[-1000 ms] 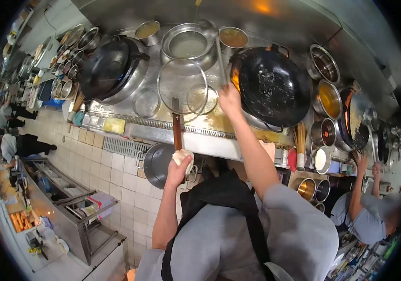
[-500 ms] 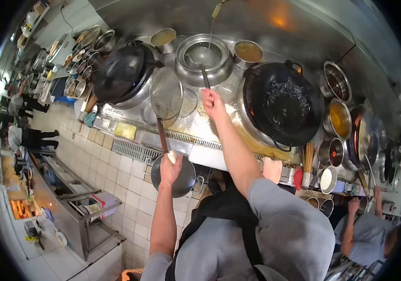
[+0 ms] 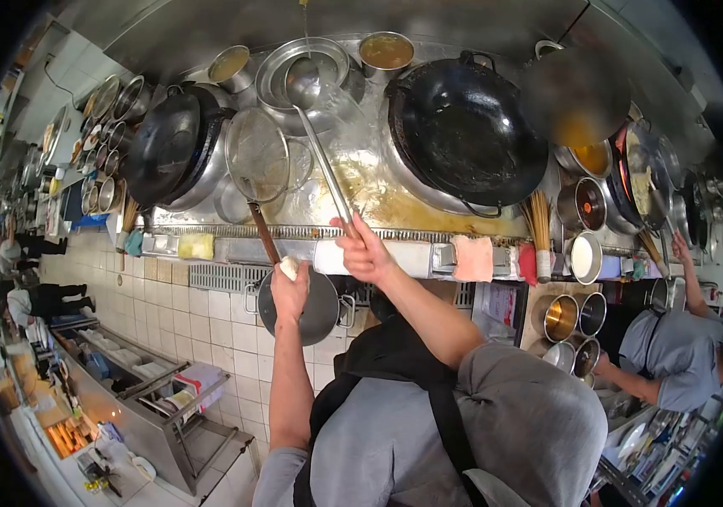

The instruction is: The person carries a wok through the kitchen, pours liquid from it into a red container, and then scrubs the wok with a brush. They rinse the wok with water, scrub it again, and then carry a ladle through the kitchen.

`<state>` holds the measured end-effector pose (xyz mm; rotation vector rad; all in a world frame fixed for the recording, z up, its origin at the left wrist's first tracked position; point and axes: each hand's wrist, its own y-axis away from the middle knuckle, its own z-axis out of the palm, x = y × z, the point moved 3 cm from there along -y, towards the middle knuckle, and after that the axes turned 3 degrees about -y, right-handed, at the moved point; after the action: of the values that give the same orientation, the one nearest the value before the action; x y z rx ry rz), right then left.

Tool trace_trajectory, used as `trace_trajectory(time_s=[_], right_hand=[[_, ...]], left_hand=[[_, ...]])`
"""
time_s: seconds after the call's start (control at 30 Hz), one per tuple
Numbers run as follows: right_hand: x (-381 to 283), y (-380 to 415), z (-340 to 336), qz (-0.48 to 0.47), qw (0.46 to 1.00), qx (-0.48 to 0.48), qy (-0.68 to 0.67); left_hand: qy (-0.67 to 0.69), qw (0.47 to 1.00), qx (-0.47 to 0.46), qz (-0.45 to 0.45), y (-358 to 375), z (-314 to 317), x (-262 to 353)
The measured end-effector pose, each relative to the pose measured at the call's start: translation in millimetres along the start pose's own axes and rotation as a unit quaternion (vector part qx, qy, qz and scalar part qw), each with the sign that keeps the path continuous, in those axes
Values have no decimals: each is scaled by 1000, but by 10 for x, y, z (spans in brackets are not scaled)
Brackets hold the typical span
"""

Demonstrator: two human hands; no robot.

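Near frame centre, the right hand (image 3: 366, 253) has its fingers wrapped round a ladle (image 3: 324, 167), the left hand (image 3: 288, 296) round a strainer (image 3: 258, 156); a careless ladle tilt could splash the counter (image 3: 366, 188).

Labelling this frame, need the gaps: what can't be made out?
Head view:
- Strainer: handle end, hidden by the left hand.
- Ladle: handle end, hidden by the right hand.
- Right-hand steel bowl: partly covered by a dark blur.
- Tap: cut off by top edge.
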<state>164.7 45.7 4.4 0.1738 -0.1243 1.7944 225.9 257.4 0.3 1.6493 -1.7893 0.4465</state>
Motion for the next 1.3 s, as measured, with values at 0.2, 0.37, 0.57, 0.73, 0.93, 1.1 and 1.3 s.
trace_trajectory(time_s=[0.2,0.37,0.57,0.73,0.93,1.1,1.3], right_hand=[[-274,-195,239,-43,973,90,209],[-1268,-1714,723,-225,513,355,748],[-1894,-2836,530,-149,584,385,700],[-2079,-2560,541,-132,966,223,28],[-1799,-1278,893,-114,987,110,24],[-1748,-85,1740,-110,987,77,91],[-1816,1275,2402,-162,961,173,146]], left_hand=[[20,1000,-17,-16,220,-102,15],[23,1000,-10,-8,437,-36,-157],[21,999,-19,-18,733,8,-187],[15,999,-28,-20,826,-5,-155],[43,998,-43,-23,774,-53,-178],[50,997,-61,-25,671,-126,-124],[243,965,-95,-15,517,-97,106]])
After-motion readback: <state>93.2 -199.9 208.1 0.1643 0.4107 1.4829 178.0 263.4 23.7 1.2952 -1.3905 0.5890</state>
